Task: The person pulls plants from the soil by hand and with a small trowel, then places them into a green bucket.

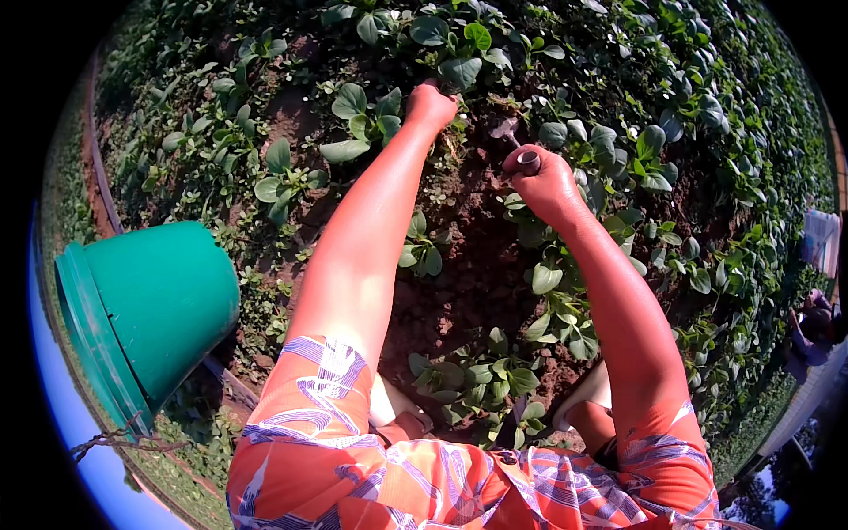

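My right hand point(543, 179) grips the handle of a small hand tool, its round hollow end showing above my fist. The tool's metal blade point(505, 128) reaches the soil just past my knuckles. My left hand point(432, 106) is low among the plants with curled fingers, beside a broad-leaved green seedling point(460, 71). Its fingertips are hidden, so whether it holds anything cannot be told. Small weeds point(454, 142) with yellowish stems lie between the two hands. Another leafy seedling point(361, 122) grows left of my left hand.
A green plastic bucket point(165, 305) lies on its side at the left, with a twisted handle point(119, 442). Dark loose soil point(457, 291) runs between my arms. Leafy plants point(497, 374) stand near my feet. A person point(811, 331) is low at the far right.
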